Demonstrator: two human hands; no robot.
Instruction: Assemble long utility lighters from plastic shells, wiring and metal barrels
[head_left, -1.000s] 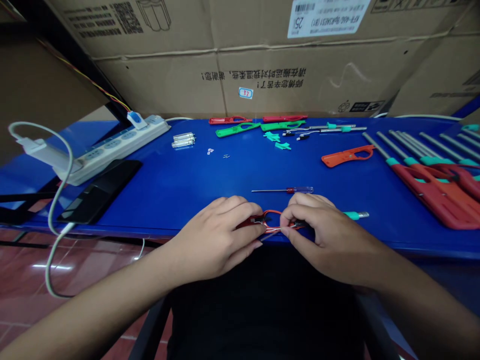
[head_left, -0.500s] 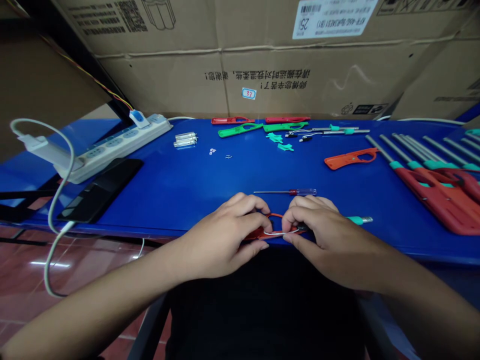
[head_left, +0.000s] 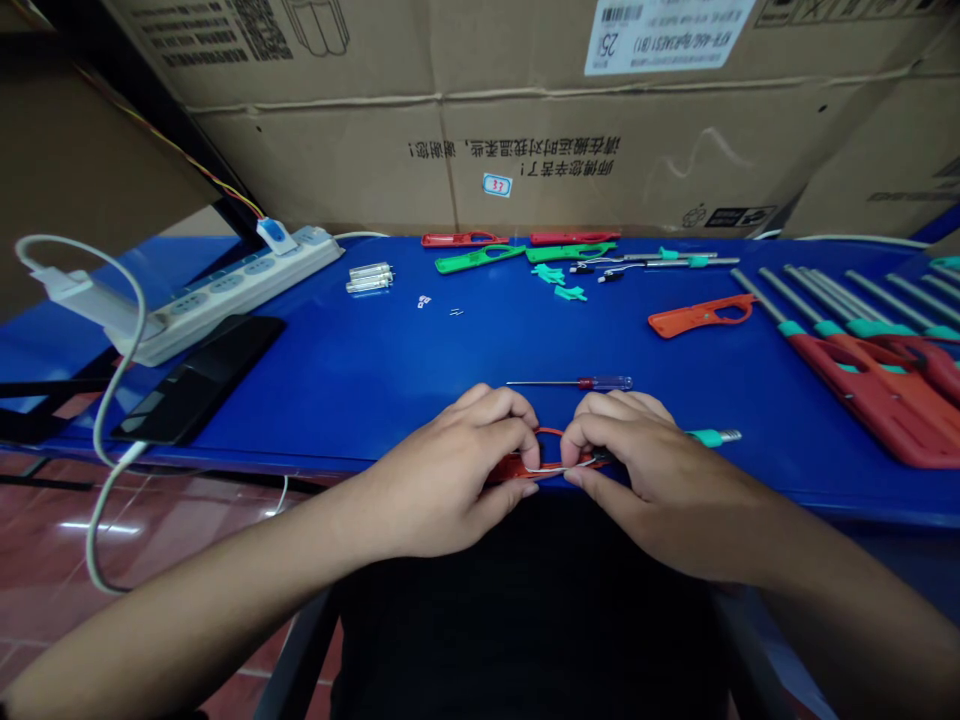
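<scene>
At the front edge of the table lies an orange lighter casing half (head_left: 551, 432) with an oval opening, partly covered by my hands. My left hand (head_left: 469, 475) is closed on the casing's left end, thumb along the near edge, index fingertip by the wire. A thin white wire (head_left: 551, 469) runs along the near side of the opening. My right hand (head_left: 637, 460) pinches the wire between thumb and index finger, beside a dark part mostly hidden by the fingers. Beyond that hand a metal tube end with a teal collar (head_left: 709, 438) sticks out.
A screwdriver (head_left: 592, 383) lies just beyond my hands. Farther back are green casing halves (head_left: 480, 259), teal pieces (head_left: 570, 293) and clear cylinders (head_left: 370, 278). Several red lighters (head_left: 877, 400) lie right; a phone (head_left: 202, 380) and power strip (head_left: 225, 295) are left.
My right hand has shifted very slightly left, and the white wire lies a little flatter along the casing. My left hand keeps its hold.
</scene>
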